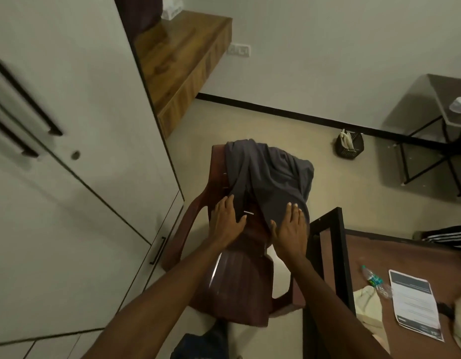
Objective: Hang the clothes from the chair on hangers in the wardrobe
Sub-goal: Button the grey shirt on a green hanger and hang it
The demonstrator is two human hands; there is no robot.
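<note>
Left hand [227,222]: fingers straight, flat at the left edge of the dark grey garment [269,177], gripping nothing.
Right hand [291,229]: fingers straight, palm pressed on the garment's near end, gripping nothing.
Garment: draped over the maroon plastic chair [234,281].
Wardrobe [69,151]: left of the chair, doors closed.
Desk [405,257]: right, carrying a paper sheet [416,304] and a plastic bottle [374,279].

Chair [224,288] squeezed btwn wardrobe [69,151] on left & black bed frame [335,242] on right; open floor [289,130] beyond.
</note>
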